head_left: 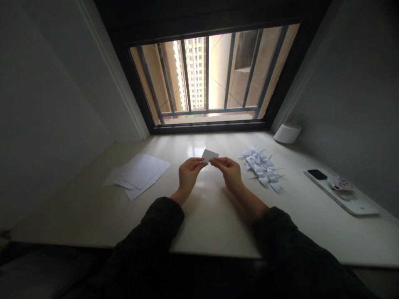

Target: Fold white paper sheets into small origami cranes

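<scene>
A small piece of white paper (210,154), folded or cut to a square-like shape, is pinched between my two hands above the middle of the sill. My left hand (189,172) is closed on its lower left edge with thumb and fingertips. The lower right edge sits in the pinch of my right hand (230,171). Fingertips cover the paper's bottom part, so its folds there cannot be made out. To the right of my right hand lies a cluster of several folded paper cranes (260,166). A loose stack of white paper sheets (141,172) lies left of my left hand.
A white phone (349,199) with a round grip on its back lies at the right. In the far right corner stands a white roll-shaped object (287,133). A dark-framed window (205,79) with bars rises behind the pale sill (212,232), whose front edge is near my forearms.
</scene>
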`<state>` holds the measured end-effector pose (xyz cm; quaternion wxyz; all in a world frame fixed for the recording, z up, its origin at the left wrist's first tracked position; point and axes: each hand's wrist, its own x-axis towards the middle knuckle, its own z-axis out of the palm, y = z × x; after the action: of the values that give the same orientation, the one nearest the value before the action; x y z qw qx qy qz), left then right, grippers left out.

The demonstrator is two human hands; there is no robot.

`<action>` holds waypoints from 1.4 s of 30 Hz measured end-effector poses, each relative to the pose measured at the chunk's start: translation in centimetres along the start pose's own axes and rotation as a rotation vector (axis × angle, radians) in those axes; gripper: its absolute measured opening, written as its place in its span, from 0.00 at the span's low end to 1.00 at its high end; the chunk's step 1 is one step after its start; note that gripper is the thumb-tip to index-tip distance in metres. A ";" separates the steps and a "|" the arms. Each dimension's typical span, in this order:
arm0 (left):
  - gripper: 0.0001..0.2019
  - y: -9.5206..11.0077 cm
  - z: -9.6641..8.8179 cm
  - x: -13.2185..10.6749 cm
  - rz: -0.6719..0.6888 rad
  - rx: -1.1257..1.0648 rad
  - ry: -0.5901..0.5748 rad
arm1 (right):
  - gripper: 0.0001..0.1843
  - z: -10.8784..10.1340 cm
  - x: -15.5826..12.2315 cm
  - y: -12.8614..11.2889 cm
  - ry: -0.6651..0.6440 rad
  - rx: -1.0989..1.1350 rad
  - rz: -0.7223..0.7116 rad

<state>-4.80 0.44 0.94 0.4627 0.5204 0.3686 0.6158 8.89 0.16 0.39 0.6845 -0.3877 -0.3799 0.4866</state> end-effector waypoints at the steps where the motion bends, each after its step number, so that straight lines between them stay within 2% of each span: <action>1: 0.14 -0.1 0.0 0.1 -0.007 -0.002 0.007 | 0.14 0.0 0.0 0.0 -0.005 0.000 0.001; 11: 0.15 0.0 0.0 0.1 -0.097 -0.033 0.036 | 0.14 -0.1 0.1 0.3 0.017 -0.002 0.008; 27: 0.13 -0.5 0.3 -0.1 -0.093 -0.029 0.041 | 0.21 -0.2 0.3 0.4 0.016 0.074 0.018; 31: 0.12 -0.7 0.4 -0.1 -0.072 -0.036 0.059 | 0.26 -0.1 0.3 0.7 0.003 0.136 0.104; 36: 0.11 -0.7 0.4 -0.2 -0.047 -0.034 0.028 | 0.29 -0.3 0.9 1.5 -0.024 0.124 0.229; 42: 0.11 -0.8 0.4 -0.1 -0.071 -0.034 0.033 | 0.25 -0.4 0.7 1.3 -0.013 0.160 0.204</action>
<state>-4.29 0.57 0.18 0.4868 0.4887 0.3842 0.6136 8.93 1.10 -0.85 0.6577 -0.3652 -0.3030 0.5850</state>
